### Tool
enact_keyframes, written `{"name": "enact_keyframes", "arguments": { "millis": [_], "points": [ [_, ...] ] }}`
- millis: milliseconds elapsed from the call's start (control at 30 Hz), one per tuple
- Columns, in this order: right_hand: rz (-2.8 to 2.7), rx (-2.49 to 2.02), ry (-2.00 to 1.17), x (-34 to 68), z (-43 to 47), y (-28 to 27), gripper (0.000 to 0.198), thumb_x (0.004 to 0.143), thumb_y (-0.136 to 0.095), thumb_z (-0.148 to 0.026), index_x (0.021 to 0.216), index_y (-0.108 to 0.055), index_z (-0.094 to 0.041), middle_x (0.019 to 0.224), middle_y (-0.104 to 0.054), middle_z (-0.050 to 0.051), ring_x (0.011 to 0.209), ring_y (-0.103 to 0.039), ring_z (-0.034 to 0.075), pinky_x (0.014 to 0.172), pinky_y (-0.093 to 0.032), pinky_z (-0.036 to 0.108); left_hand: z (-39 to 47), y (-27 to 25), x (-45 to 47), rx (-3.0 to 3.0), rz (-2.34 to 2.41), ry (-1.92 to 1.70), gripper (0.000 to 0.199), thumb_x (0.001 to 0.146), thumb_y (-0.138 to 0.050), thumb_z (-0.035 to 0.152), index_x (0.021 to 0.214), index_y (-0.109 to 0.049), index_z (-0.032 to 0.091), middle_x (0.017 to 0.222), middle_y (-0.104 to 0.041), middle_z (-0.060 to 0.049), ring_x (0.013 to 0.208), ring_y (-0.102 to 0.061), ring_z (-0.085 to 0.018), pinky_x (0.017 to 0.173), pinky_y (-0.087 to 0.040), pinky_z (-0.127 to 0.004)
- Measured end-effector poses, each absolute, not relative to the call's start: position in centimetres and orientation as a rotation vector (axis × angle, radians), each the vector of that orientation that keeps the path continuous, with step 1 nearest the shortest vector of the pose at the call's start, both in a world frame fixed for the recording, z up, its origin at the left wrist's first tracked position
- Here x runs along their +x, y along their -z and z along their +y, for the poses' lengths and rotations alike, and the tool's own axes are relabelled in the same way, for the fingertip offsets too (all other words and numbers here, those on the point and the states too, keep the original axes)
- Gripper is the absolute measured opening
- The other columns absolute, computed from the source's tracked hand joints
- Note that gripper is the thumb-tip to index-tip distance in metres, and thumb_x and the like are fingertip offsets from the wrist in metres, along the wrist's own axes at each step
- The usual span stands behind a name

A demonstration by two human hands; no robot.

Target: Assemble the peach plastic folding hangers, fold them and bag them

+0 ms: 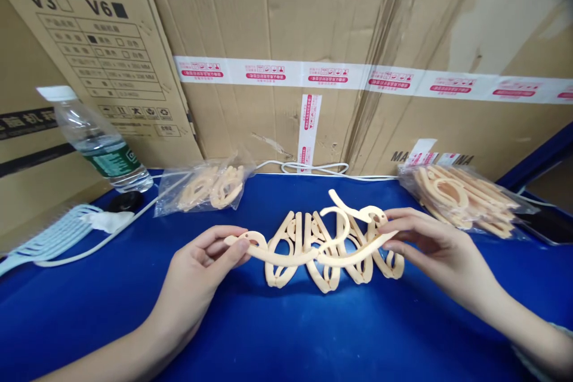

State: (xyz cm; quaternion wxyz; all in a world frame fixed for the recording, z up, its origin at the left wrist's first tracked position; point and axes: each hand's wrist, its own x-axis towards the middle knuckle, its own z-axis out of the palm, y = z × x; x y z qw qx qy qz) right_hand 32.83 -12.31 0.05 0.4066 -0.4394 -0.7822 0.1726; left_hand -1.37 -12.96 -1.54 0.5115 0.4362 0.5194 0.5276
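Note:
Between my hands is a beige folding clothes hanger (286, 259), held raised over the blue surface with its arms spread and its curved hook rising in the middle. My left hand (197, 277) pinches the hanger's left end between thumb and fingers. At the other end, my right hand (436, 253) grips it the same way, near a bent arm that sticks up and to the left. Behind the held hanger several folded beige hangers (278, 279) lie side by side, partly covered by it.
Clear plastic bags of hangers lie at the back left (210, 188) and right (461, 197). A water bottle (107, 155), a light blue hairbrush (54, 236) and a white cable (313, 167) are on the blue table (295, 340). Cardboard boxes (268, 18) stand behind; a dark phone-like object (550, 224) is right.

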Motion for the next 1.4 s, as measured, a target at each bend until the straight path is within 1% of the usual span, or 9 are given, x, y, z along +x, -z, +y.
{"name": "enact_keyframes", "arguments": {
  "millis": [200, 367, 467, 700, 800, 933, 1067, 1200, 1400],
  "points": [
    [-1.748, -1.142, -0.621, 32.3, -12.3, 0.3, 0.028, 0.083, -0.072, -0.031, 0.11, -0.065, -0.029, 0.096, -0.069, 0.002, 0.087, -0.068, 0.017, 0.078, -0.057, 0.025, -12.9, 0.9, -1.0, 0.925, 1.261, -1.396, 0.045, 0.06, -0.087, 0.046, 0.084, -0.062, 0.016, 0.091, -0.077, -0.005, 0.088, -0.071, -0.014, 0.075, -0.056, -0.011],
    [-1.747, -1.18, -0.78, 31.8, -12.5, -0.1, 0.018, 0.085, -0.069, -0.035, 0.1, -0.072, -0.026, 0.101, -0.068, 0.005, 0.095, -0.064, 0.02, 0.078, -0.054, 0.025, -13.1, 0.8, -0.9, 0.923, 1.243, -1.392, 0.045, 0.061, -0.087, 0.044, 0.085, -0.06, 0.017, 0.087, -0.076, -0.003, 0.084, -0.071, -0.014, 0.073, -0.057, -0.013],
    [-1.693, -1.183, -0.954, 31.3, -13.1, -0.2, 0.015, 0.085, -0.07, -0.035, 0.096, -0.072, -0.025, 0.097, -0.069, 0.004, 0.086, -0.065, 0.016, 0.074, -0.054, 0.023, -13.5, 0.9, -0.9, 1.003, 1.228, -1.31, 0.044, 0.067, -0.084, 0.043, 0.093, -0.059, 0.018, 0.08, -0.076, -0.002, 0.074, -0.072, -0.014, 0.068, -0.059, -0.017],
    [-1.421, -1.0, -1.48, 28.0, -15.1, 1.1, 0.033, 0.086, -0.07, -0.03, 0.106, -0.045, -0.026, 0.076, -0.066, -0.003, 0.064, -0.06, 0.011, 0.063, -0.054, 0.023, -14.7, 0.7, 0.3, 1.251, 1.204, -1.062, 0.031, 0.079, -0.073, 0.039, 0.098, -0.06, 0.018, 0.067, -0.074, -0.002, 0.064, -0.071, -0.015, 0.058, -0.057, -0.018],
    [-1.428, -0.932, -1.517, 27.0, -15.7, 1.3, 0.028, 0.088, -0.067, -0.027, 0.099, -0.042, -0.026, 0.084, -0.066, -0.002, 0.068, -0.061, 0.011, 0.064, -0.055, 0.024, -15.0, 0.6, 0.8, 1.287, 1.191, -1.042, 0.027, 0.079, -0.072, 0.036, 0.096, -0.061, 0.019, 0.068, -0.074, -0.001, 0.066, -0.071, -0.017, 0.059, -0.058, -0.02],
    [-1.7, -0.929, -1.551, 26.5, -16.6, 0.9, 0.008, 0.09, -0.065, -0.026, 0.092, -0.06, -0.021, 0.094, -0.065, 0.003, 0.085, -0.064, 0.014, 0.079, -0.056, 0.029, -15.2, 0.7, 1.3, 1.286, 1.181, -1.049, 0.027, 0.076, -0.074, 0.035, 0.095, -0.063, 0.019, 0.069, -0.073, -0.001, 0.067, -0.071, -0.019, 0.059, -0.06, -0.024],
    [-1.89, -0.97, -1.532, 26.7, -17.4, 0.6, 0.031, 0.09, -0.065, -0.028, 0.121, -0.063, -0.028, 0.125, -0.062, 0.006, 0.112, -0.06, 0.02, 0.094, -0.052, 0.034, -15.3, 0.8, 1.5, 1.27, 1.154, -1.048, 0.029, 0.073, -0.076, 0.032, 0.096, -0.065, 0.019, 0.077, -0.073, -0.004, 0.07, -0.071, -0.02, 0.059, -0.061, -0.027],
    [-1.866, -0.976, -1.517, 27.1, -17.6, 0.5, 0.037, 0.09, -0.065, -0.028, 0.127, -0.061, -0.034, 0.139, -0.054, 0.004, 0.125, -0.053, 0.022, 0.096, -0.052, 0.033, -15.4, 1.0, 1.5, 1.268, 1.071, -1.163, 0.042, 0.071, -0.078, 0.024, 0.108, -0.059, 0.021, 0.096, -0.068, -0.002, 0.079, -0.069, -0.016, 0.067, -0.06, -0.024],
    [-1.984, -0.952, -1.509, 27.5, -17.8, 0.8, 0.047, 0.089, -0.065, -0.027, 0.134, -0.055, -0.035, 0.145, -0.049, 0.005, 0.127, -0.052, 0.024, 0.102, -0.049, 0.039, -15.7, 0.9, 1.6, 1.37, 1.009, -1.139, 0.019, 0.078, -0.072, 0.02, 0.084, -0.054, 0.02, 0.086, -0.065, 0.0, 0.087, -0.066, -0.014, 0.08, -0.055, -0.022]
  ]
}}
